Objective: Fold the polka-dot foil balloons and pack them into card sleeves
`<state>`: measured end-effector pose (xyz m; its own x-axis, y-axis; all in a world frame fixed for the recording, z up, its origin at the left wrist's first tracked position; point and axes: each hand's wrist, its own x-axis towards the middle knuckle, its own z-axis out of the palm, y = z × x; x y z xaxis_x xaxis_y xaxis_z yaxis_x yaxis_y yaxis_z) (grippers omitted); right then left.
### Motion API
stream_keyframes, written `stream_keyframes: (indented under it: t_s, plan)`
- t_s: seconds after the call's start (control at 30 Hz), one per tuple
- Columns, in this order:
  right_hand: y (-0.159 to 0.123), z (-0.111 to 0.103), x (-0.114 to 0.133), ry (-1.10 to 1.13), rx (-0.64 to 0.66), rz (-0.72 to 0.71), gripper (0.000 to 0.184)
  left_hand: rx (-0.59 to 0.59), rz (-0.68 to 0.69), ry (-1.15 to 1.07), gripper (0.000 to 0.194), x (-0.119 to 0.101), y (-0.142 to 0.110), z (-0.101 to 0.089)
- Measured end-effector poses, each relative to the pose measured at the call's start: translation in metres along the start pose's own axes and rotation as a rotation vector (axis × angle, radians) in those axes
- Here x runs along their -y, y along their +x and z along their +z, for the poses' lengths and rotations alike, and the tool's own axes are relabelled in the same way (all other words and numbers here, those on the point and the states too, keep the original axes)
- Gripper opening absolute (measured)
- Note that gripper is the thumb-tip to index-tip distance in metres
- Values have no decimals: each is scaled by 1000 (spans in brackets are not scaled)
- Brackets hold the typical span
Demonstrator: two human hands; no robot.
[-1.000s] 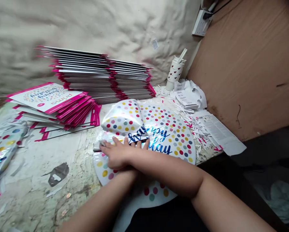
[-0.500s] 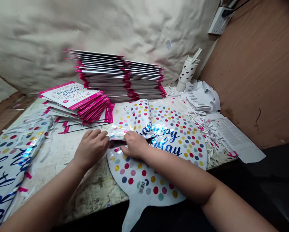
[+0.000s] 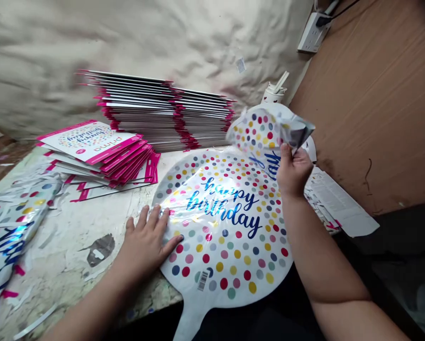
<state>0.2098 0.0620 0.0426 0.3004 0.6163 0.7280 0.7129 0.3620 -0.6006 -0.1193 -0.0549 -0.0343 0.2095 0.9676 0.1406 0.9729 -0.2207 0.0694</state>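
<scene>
Fingers [image 3: 154, 219] of the left hand [image 3: 145, 247] spread on a polka-dot foil balloon [image 3: 226, 251], the right hand [image 3: 294, 173] pinching its raised end, beside stacked pink-edged sleeves [image 3: 163, 113].

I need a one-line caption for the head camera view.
Left hand rests on a round polka-dot foil balloon; right hand holds up a second balloon.

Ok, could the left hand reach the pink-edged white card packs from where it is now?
Probably yes. The left hand rests at the edge of the round white polka-dot foil balloon, and nothing stands between it and the pink-edged white card packs.
</scene>
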Motion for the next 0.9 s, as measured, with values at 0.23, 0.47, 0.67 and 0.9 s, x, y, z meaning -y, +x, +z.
stream_keyframes:
  t_s: [0.23,0.47,0.67,0.9]
  plan:
    - [-97,-22,38,255,490,-738,29,437,-489,-1502,69,-66,-6,-43]
    - [-130,-41,31,247,786,-849,30,548,-1075,-1798,58,-105,-23,-44]
    - [-94,-63,-7,228,729,-61,59,648,-1121,-1797,52,-104,-21,-50]
    - [-87,-35,-9,36,627,-109,30,570,-1123,-1762,47,-108,-23,-53]
